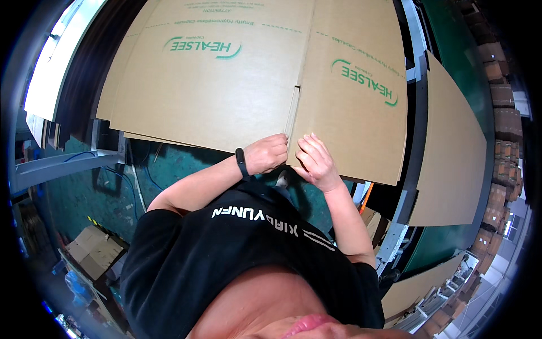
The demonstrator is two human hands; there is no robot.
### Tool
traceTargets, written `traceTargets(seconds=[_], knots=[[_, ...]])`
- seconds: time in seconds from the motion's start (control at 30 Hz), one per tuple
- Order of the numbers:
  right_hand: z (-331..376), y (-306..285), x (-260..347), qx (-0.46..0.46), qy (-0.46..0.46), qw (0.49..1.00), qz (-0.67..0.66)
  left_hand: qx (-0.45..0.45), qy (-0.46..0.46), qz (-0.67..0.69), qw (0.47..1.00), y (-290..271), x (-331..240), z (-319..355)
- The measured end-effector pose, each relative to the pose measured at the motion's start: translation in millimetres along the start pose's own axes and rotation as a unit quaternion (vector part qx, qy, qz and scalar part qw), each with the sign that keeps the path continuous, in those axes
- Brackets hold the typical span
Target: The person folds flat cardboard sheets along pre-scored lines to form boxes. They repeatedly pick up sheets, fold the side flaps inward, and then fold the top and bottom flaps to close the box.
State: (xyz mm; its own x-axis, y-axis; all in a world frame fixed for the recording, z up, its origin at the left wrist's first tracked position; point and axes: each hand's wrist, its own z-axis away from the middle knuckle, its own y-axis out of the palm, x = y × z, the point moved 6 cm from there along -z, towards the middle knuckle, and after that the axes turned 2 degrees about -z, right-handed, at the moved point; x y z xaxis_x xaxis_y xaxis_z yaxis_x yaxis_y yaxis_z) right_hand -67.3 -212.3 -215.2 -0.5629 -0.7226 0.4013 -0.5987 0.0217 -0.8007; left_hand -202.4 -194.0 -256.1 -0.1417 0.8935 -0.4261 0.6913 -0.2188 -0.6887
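Note:
A large flat brown cardboard box blank [214, 90] with green print lies before me, more sheets showing beneath its edge. A narrow slot and a crease run from its near edge away from me, between a wide left panel and a narrower right one. My left hand [268, 154], with a black band on its wrist, is closed at the near edge, fingertips against the left side of the slot. Just right of the slot, my right hand [317, 162] has its fingers bent over the right panel, the thumb low at the edge. Both hands grip the cardboard; the thumbs are partly hidden.
To the right, past a grey metal rail [415, 135], lies another plain cardboard sheet [451, 147] on a green surface. Stacked cardboard [497, 164] lines the far right. At lower left stands an opened carton [95, 248]; cables [135, 186] cross the green floor.

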Motion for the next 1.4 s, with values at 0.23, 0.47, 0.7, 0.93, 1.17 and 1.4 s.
traceTargets(seconds=[0.23, 0.47, 0.7, 0.93, 1.17, 1.4], knots=[[-11, 2, -2, 0.020, 0.022, 0.999, -0.022, -0.064, -0.095, 0.013, 0.993, -27, -6, 0], [-18, 4, -3, 0.027, 0.027, 0.998, -0.047, -0.007, -0.159, -0.021, 0.987, -18, -4, 4], [-17, -1, -13, 0.037, 0.037, 0.996, -0.068, 0.033, -0.188, 0.002, 0.982, -26, -2, -9], [8, -4, -24, 0.001, 0.022, 0.997, -0.073, 0.096, -0.186, -0.082, 0.975, -7, -1, -14], [165, -185, -85, -0.305, 0.172, 0.932, 0.092, 0.147, -0.209, -0.195, 0.947, 13, -16, -18], [469, -321, -151, -0.466, 0.438, 0.735, 0.226, 0.127, -0.326, -0.237, 0.906, 31, 1, -13]])
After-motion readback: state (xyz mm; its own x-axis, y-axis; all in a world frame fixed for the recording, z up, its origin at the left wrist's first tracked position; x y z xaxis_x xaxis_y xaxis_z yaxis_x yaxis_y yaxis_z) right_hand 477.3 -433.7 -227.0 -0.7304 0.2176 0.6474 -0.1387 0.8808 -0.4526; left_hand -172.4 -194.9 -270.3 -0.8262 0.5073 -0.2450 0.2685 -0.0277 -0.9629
